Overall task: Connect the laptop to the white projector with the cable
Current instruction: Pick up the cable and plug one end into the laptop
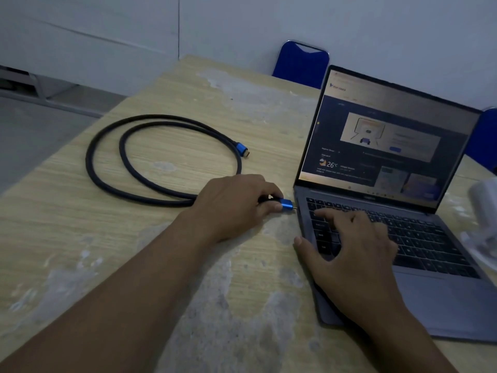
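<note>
Cable point(113, 181), laptop point(443, 300), two chairs point(300, 64)

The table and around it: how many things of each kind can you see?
Laptop: 1
Cable with blue plugs: 1
Blue chairs: 2
White object at the right edge, too blurred to name: 1
Total: 5

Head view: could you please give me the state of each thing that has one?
Laptop: open, screen lit.
Cable: looped on table.
Near plug: held by left hand at laptop's side.
Far plug: lying loose.
Right hand: resting on keyboard.
</note>
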The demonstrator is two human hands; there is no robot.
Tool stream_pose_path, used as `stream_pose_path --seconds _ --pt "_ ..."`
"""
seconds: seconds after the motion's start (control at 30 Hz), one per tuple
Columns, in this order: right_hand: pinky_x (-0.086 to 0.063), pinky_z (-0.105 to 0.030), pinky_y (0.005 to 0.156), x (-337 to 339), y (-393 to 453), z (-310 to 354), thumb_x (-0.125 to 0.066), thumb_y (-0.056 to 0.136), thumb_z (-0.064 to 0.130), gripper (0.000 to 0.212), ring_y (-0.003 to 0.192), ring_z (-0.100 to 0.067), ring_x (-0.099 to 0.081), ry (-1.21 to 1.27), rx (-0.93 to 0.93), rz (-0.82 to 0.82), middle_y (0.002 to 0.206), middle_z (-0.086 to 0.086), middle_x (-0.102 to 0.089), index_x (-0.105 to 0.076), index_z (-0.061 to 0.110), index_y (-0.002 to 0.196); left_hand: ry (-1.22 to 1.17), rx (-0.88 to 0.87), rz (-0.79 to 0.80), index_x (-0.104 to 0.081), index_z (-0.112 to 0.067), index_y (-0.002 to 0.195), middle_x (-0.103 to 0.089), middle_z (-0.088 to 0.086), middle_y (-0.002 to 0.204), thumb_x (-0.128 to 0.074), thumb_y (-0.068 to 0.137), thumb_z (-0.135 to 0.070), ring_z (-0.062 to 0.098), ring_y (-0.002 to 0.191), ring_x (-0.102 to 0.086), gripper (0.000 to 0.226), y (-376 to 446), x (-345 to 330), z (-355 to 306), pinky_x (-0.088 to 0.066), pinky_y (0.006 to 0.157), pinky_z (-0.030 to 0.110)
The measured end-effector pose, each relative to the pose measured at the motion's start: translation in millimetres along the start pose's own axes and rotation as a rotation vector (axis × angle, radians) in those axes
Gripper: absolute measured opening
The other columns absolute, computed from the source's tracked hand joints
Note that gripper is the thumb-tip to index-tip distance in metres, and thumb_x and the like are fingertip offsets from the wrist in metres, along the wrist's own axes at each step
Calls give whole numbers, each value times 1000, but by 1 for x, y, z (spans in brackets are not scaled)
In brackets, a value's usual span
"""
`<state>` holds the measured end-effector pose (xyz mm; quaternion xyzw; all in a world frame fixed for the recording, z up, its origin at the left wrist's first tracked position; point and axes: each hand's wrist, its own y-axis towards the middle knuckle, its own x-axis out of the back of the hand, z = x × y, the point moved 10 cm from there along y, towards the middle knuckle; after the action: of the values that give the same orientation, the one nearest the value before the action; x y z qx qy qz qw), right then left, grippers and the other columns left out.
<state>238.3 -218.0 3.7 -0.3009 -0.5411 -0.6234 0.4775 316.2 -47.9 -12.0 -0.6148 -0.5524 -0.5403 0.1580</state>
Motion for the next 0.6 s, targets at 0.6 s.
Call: stream_pose_path --seconds 0.6 --pt "-19 -33 76 -2 0 0 -53 78 67 53 95 -11 -31 11 -7 38 100 9 -45 -57 40 123 -27 -9 72 -61 -48 120 -57 -21 93 -45 92 -61 1 82 -51 35 1 -5 -6 -34 59 24"
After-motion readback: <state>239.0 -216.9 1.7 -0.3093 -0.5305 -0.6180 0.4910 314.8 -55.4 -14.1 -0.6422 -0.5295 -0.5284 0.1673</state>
